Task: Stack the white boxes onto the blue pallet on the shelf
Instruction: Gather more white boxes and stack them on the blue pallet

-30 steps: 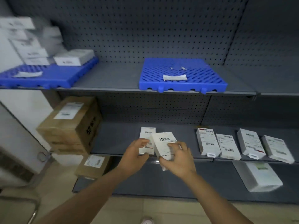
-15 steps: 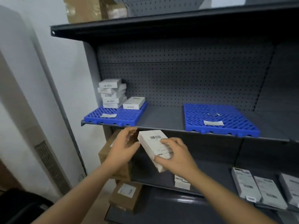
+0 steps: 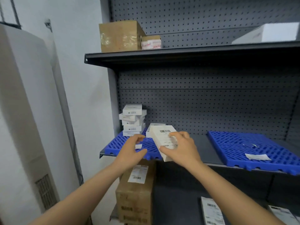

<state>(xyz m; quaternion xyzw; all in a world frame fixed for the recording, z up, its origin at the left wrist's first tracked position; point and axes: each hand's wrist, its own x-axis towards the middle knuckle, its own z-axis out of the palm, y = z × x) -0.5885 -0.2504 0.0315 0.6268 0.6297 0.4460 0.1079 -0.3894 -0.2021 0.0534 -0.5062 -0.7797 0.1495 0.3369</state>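
The fingers of our right hand curl over the top of a white box, and the thumb presses against its near end, so we grip it firmly. The box is tilted, with its barcode face up. Our left hand is just left of that box and not touching it; its fingers are loosely bent and hold nothing.

Both hands hover over the front right part of a blue pallet. A small label lies on the pallet in the gap between the left thumb and fingers. Just beyond the right fingertips a second box sits on the pallet, mostly hidden by the one we hold. Beyond the left fingertips a stack of white boxes, unevenly squared, stands at the pallet's back left against the pegboard.

Well to the right of our right hand, a right pallet lies on the same shelf with a paper slip on it. Below our left wrist stand brown cartons. Beside the right forearm, on a lower shelf, lie flat packets. High above the fingers, the top shelf carries a taped carton, a small box beside it and a pale box at the far right.
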